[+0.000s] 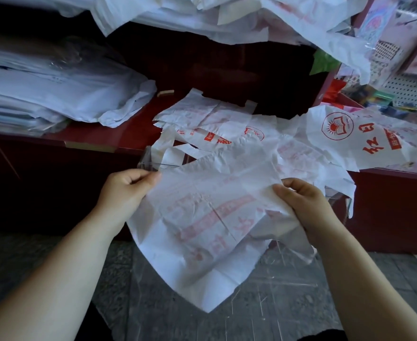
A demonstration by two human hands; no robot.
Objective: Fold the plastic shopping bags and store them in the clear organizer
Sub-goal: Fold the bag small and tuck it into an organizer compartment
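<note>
Fingers of both hands pinch one bag (202,217), so it hangs spread between them. On the far left I see a stack (42,94) of flat white sheets on the red shelf (128,134), not touched. Nearer, my left hand (128,185) grasps the bag's upper left corner between thumb and curled fingers. I think this grip keeps the edge straight for a fold. The bag is in the air over the organizer (288,279), whose clear walls show below it and beside its left corner. Its lower point hangs down, not yet folded. My right hand (303,200) clamps the bunched right edge, thumb on top; I judge it gathers the plastic so the sides can meet. Farther right, more bags (350,134) with red print lie loose on the shelf, waiting for their turn.
</note>
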